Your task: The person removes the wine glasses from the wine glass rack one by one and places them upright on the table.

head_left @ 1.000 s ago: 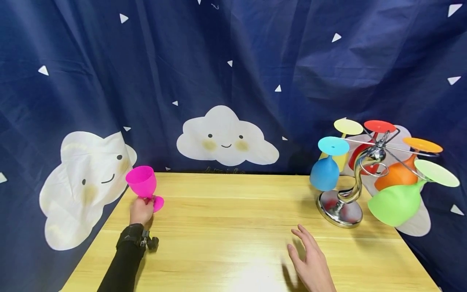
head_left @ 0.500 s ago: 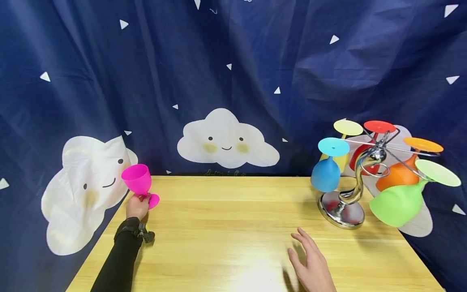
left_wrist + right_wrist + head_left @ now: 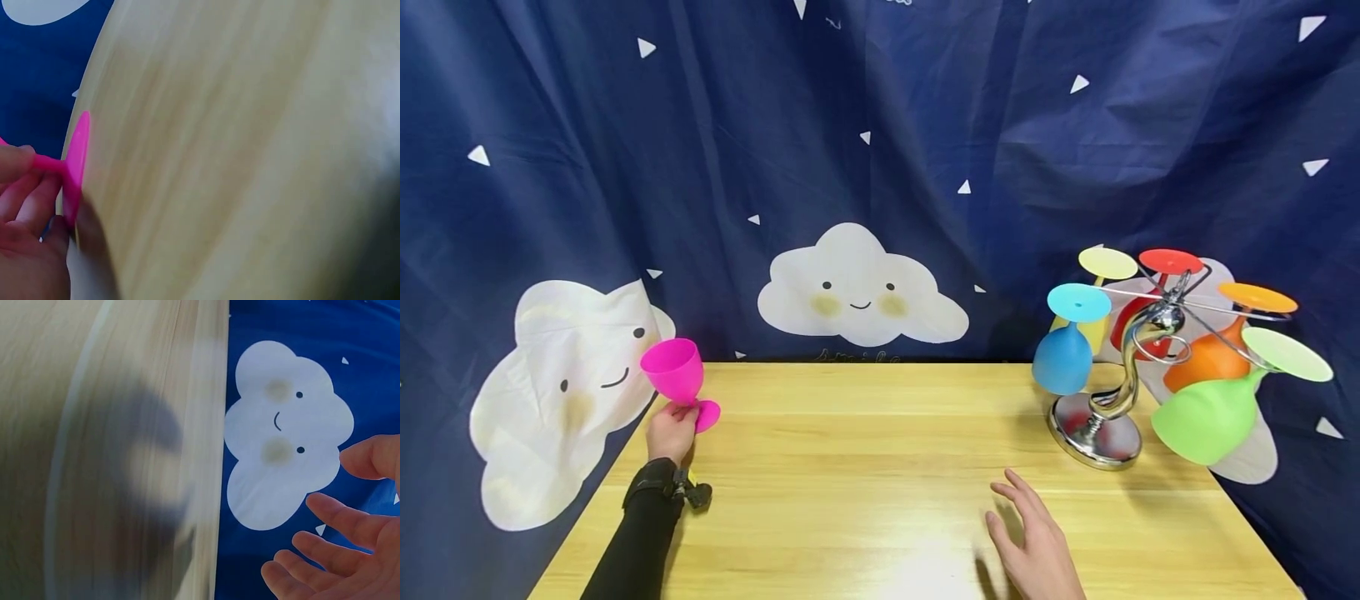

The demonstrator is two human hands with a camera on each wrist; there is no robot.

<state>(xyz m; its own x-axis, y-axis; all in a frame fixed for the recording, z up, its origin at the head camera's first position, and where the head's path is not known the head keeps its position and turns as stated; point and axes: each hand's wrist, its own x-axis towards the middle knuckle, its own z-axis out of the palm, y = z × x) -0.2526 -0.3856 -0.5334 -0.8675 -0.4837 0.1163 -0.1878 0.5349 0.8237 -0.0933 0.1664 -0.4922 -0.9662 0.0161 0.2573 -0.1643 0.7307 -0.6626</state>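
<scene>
A bright pink goblet is at the far left of the table, tilted, its bowl leaning left. My left hand pinches its stem between thumb and fingers. In the left wrist view the pink stem and round foot stick out past the fingertips, near the table edge; the bowl is mostly out of that view. My right hand hovers over the front right of the table with fingers spread and holds nothing. The right wrist view shows that hand with thumb and fingers apart.
A chrome rack on a round base stands at the right of the wooden table. Blue, yellow, red, orange and green goblets hang upside down from it. A dark blue curtain with clouds rises behind.
My left hand has shifted slightly left with the pink goblet in its grip. The right hand stays nearly where it was. The head view has turned a little.
</scene>
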